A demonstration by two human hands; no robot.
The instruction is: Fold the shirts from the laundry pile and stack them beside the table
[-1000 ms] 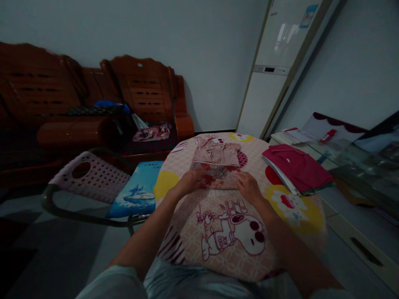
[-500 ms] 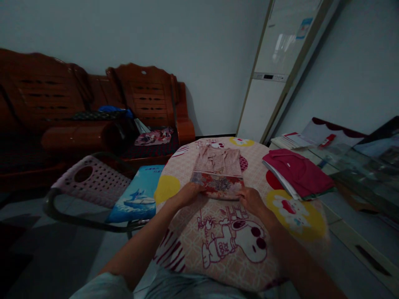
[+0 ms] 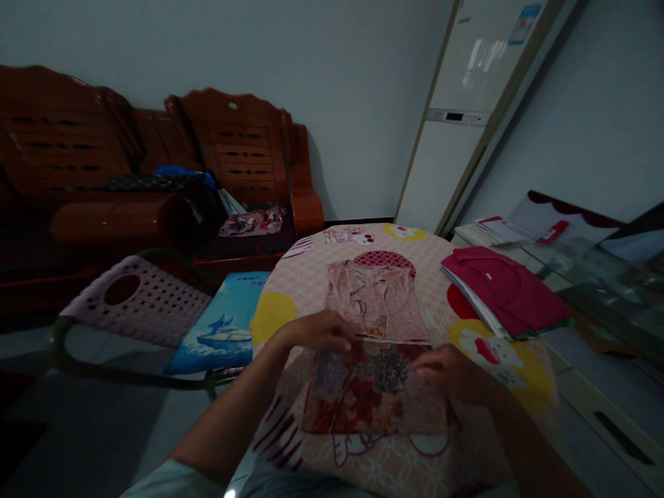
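A pink short-sleeved top (image 3: pixel 397 297) with a red and grey floral print on its lower part lies spread on the round table. The printed part lies toward me, below a pale band across the middle. At the left edge of the band is my left hand (image 3: pixel 322 332), its fingers loosely bent and apart, over the fabric. My right hand (image 3: pixel 454 373) is over the right side of the print, fingers stretched inward and slightly blurred. Neither hand visibly grips the cloth.
The patterned tablecloth (image 3: pixel 280 360) covers the table. Folded clothes, a magenta one (image 3: pixel 508 290) on top, lie at the right edge. A woven chair (image 3: pixel 140 297) with a blue bag-like item (image 3: pixel 223 332) stands left. Wooden seats (image 3: pixel 233 145) line the wall; a glass-topped cabinet (image 3: pixel 612 277) is right.
The top's printed lower part has come down toward me and lies longer and flatter. Both hands have let go of its near edge and sit higher on the cloth.
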